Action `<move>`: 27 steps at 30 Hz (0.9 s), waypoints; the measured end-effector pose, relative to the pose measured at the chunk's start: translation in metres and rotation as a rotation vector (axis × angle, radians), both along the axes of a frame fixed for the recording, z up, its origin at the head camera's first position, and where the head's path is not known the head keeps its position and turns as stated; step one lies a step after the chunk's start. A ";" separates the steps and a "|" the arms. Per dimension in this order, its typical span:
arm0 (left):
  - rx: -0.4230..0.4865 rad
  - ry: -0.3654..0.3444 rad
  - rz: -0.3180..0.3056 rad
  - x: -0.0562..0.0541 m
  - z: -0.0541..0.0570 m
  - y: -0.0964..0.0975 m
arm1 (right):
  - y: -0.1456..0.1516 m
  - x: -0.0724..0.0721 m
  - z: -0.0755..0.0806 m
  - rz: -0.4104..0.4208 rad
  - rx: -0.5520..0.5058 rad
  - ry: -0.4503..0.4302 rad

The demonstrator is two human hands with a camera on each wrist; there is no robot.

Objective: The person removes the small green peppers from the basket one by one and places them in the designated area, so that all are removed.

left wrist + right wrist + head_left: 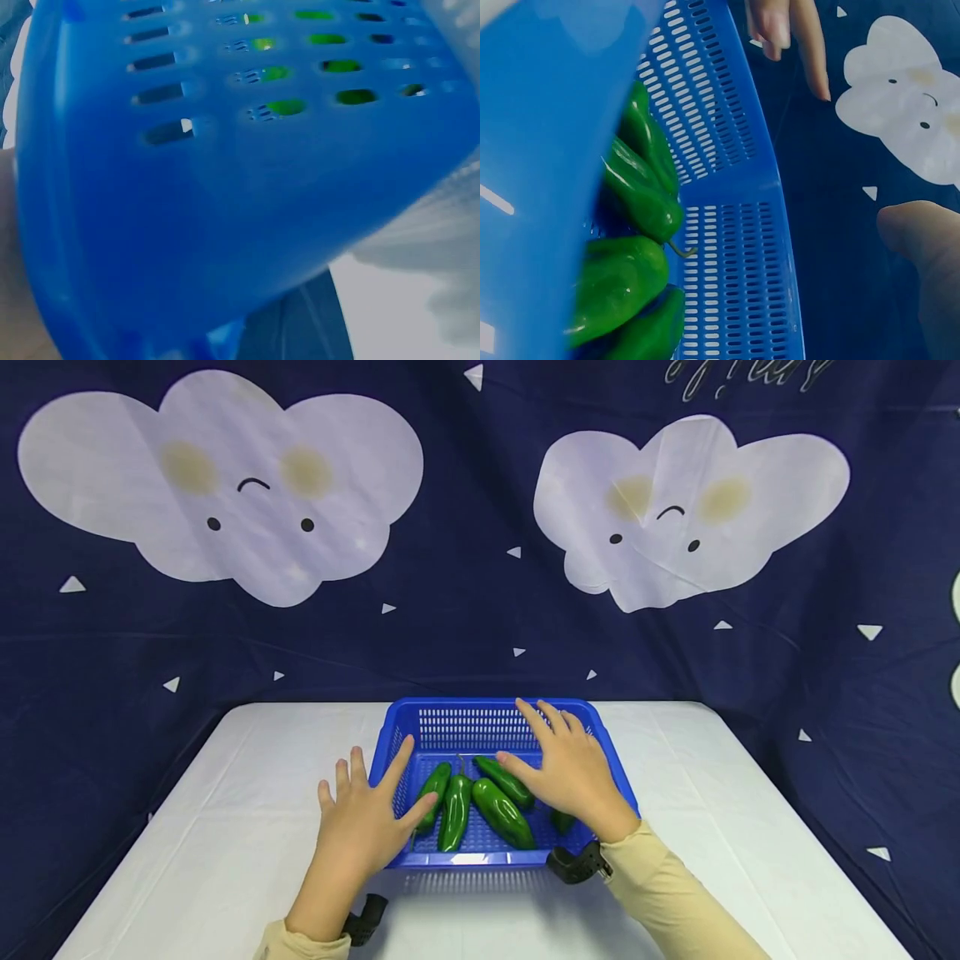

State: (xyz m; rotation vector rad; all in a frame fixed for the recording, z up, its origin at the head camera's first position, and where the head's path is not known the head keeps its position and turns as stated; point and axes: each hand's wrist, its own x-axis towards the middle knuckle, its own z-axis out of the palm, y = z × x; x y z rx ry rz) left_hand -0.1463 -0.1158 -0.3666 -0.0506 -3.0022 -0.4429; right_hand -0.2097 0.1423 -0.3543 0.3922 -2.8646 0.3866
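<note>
Glossy green peppers lie together in a blue plastic basket on the white worktop; four show clearly from the head, and a fifth is partly covered by the right hand. Every pepper in view is inside the basket, so the gathering looks done as far as these frames go. Neither hand has a pepper in it, and any handling of the peppers or the basket looks, in my judgement, either finished or not yet begun; the pictures do not settle which.

The fingers of both hands are released, spread and fairly straight, grasping nothing. The left hand is at the basket's near left corner, its index finger across the left wall in the head view and its thumb over part of the leftmost pepper. The right hand is over the right part of the basket, its thumb reaching towards the far right pepper. The right wrist view shows these fingers apart from the peppers, with the basket wall between. Whether either hand touches the rim, I cannot tell; the left wrist view shows mostly the basket's outer wall
</note>
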 end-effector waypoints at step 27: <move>0.189 0.058 -0.027 0.017 -0.036 -0.010 | 0.015 -0.012 -0.006 -0.006 -0.050 -0.046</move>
